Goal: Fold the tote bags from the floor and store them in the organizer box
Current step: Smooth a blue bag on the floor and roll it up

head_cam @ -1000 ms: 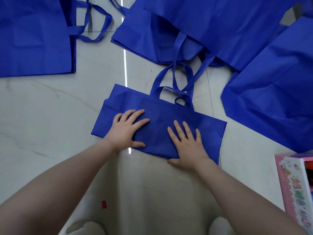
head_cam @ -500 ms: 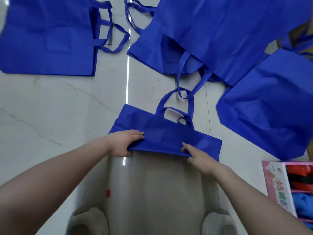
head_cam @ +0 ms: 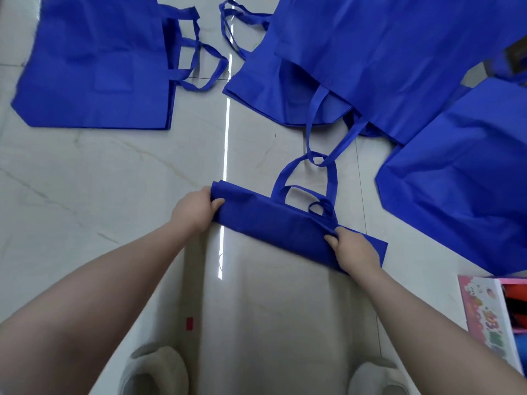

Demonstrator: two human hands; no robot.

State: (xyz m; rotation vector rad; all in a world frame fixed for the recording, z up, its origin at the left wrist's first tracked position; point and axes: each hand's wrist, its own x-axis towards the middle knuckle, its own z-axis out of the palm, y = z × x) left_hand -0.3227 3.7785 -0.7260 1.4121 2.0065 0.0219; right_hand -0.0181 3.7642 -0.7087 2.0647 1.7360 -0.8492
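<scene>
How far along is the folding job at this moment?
In hand: the left hand and right hand grip one tote bag, already folded into a narrow strip. Left: the unfolded bags lying flat on the floor. The organizer box at the right already holds some items.

— What have you done to the folded tote bag (head_cam: 279,226) since a second ago?

— You had both palms flat on it. You then took its near edge and turned it over, so it is now a narrower strip.

— And your hands?

— Your left hand (head_cam: 196,212) grips its left end, your right hand (head_cam: 353,249) pinches the right part.
</scene>
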